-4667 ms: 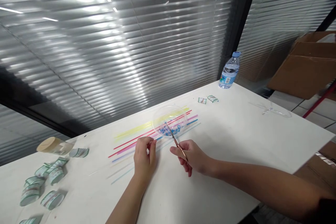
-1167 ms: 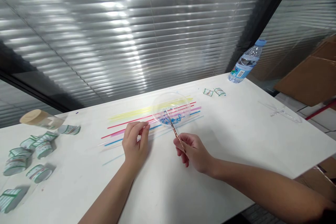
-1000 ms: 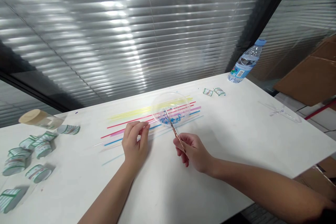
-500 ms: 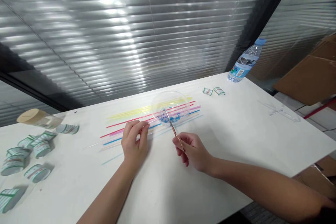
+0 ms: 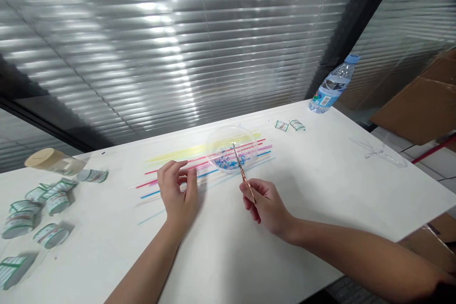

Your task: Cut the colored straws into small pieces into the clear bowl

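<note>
My right hand (image 5: 265, 202) is closed around the handles of a pair of scissors (image 5: 242, 171) with coppery handles and silver blades. The blades point up and away, their tips over a clear round bowl (image 5: 256, 145) holding small blue and purplish cut pieces (image 5: 228, 159). My left hand (image 5: 178, 187) hovers left of the bowl, thumb and index finger apart, with no object visible between them. Behind it lie long thin straws in yellow (image 5: 174, 153), red (image 5: 151, 172), blue (image 5: 149, 194) and pale tones. A thin clear straw (image 5: 133, 186) runs behind this hand; its contact is hidden.
Several patterned paper cups (image 5: 52, 235) lie at the left, near a clear jar (image 5: 59, 161) with a tan lid. Two small patterned packets (image 5: 281, 126) lie beyond the bowl. A water bottle (image 5: 329, 88) stands at the far right corner, and a clear plastic item (image 5: 379, 152) near the right edge.
My left hand has moved slightly left and its thumb and index finger have parted. The scissors have shifted right with my right hand. The clear straw's left end has moved right and away.
</note>
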`<state>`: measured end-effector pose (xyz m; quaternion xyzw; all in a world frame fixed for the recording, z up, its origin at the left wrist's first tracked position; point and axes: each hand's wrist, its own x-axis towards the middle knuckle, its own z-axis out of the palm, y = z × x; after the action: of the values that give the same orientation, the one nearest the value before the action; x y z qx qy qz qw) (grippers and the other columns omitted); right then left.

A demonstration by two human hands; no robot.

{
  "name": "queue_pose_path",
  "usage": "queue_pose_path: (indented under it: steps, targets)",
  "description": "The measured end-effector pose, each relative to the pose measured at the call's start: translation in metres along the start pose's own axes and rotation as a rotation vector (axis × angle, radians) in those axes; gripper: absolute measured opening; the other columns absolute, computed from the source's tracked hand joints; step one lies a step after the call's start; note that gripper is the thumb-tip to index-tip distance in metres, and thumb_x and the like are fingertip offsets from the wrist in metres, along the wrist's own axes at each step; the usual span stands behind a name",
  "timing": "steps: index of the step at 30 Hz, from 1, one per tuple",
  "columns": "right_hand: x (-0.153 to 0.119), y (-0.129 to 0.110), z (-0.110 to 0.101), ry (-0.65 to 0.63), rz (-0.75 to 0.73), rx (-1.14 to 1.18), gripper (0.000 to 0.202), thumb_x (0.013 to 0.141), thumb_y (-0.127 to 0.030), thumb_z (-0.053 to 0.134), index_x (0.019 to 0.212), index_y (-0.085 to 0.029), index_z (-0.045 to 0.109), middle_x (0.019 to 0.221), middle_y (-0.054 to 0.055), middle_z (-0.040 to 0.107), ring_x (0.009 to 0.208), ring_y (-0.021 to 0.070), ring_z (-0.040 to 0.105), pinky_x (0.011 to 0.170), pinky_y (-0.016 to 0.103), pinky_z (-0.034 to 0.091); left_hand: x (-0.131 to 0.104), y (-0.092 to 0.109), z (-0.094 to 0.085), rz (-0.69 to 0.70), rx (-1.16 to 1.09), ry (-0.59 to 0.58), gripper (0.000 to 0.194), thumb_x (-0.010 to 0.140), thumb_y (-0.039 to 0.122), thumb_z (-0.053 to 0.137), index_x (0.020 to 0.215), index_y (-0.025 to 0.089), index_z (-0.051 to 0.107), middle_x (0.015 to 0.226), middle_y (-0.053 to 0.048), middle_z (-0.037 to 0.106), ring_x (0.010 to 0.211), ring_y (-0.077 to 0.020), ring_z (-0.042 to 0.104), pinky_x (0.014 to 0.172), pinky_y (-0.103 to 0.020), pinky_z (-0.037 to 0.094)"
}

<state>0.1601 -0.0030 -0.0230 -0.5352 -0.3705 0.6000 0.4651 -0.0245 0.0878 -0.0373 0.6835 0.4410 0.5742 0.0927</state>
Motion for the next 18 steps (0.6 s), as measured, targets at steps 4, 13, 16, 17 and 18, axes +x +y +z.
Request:
queue_pose_path:
  steps: [4,13,16,17,18]
  targets:
    - [-0.0007,-0.0029,-0.0006,0.003,0.008,0.011,0.056,0.081,-0.064,0.055,0.062,-0.014,0.041,0.055,-0.003,0.045,0.037,0.0012,0.035,0.036,0.015,0.025,-0.0003,-0.0016,0.0000,-0.033,0.043,-0.011,0.011,0.087,0.024,0.059,0.097,0.019,0.059,0.097,-0.004,0.052,0.075,-0.0095,0.055,0.058,-0.022,0.050]
    - [-0.0017,-0.0035,-0.0018,0.004,0.007,-0.008,0.057,0.082,-0.064,0.054,0.060,-0.013,0.042,0.053,-0.003,0.046,0.036,0.0010,0.036,0.039,0.016,0.026,-0.0002,-0.0032,-0.0002,-0.025,0.057,-0.019,0.007,0.088,0.024,0.057,0.091,0.019,0.060,0.091,-0.004,0.054,0.081,-0.0125,0.054,0.057,-0.022,0.048]
    - [-0.0017,-0.0027,-0.0020,0.000,0.003,-0.015,0.057,0.083,-0.064,0.053,0.060,-0.013,0.042,0.052,-0.003,0.045,0.036,0.0013,0.037,0.039,0.016,0.026,0.0000,-0.0031,-0.0003,-0.021,0.054,-0.027,0.007,0.088,0.024,0.057,0.090,0.019,0.060,0.091,-0.004,0.054,0.084,-0.0134,0.054,0.059,-0.022,0.049]
    - [-0.0016,-0.0026,-0.0020,-0.003,0.004,-0.017,0.057,0.083,-0.065,0.052,0.060,-0.014,0.042,0.052,-0.004,0.045,0.036,0.0013,0.037,0.039,0.017,0.026,0.0000,-0.0033,-0.0003,-0.024,0.054,-0.029,0.007,0.088,0.025,0.057,0.090,0.019,0.060,0.091,-0.004,0.053,0.084,-0.0136,0.054,0.059,-0.023,0.049]
    - [-0.0015,-0.0026,-0.0019,-0.003,0.004,-0.019,0.057,0.083,-0.065,0.052,0.060,-0.014,0.042,0.052,-0.004,0.045,0.035,0.0013,0.037,0.039,0.017,0.026,-0.0001,-0.0035,-0.0003,-0.026,0.054,-0.030,0.007,0.088,0.025,0.056,0.090,0.019,0.060,0.091,-0.004,0.053,0.084,-0.0137,0.054,0.059,-0.023,0.049]
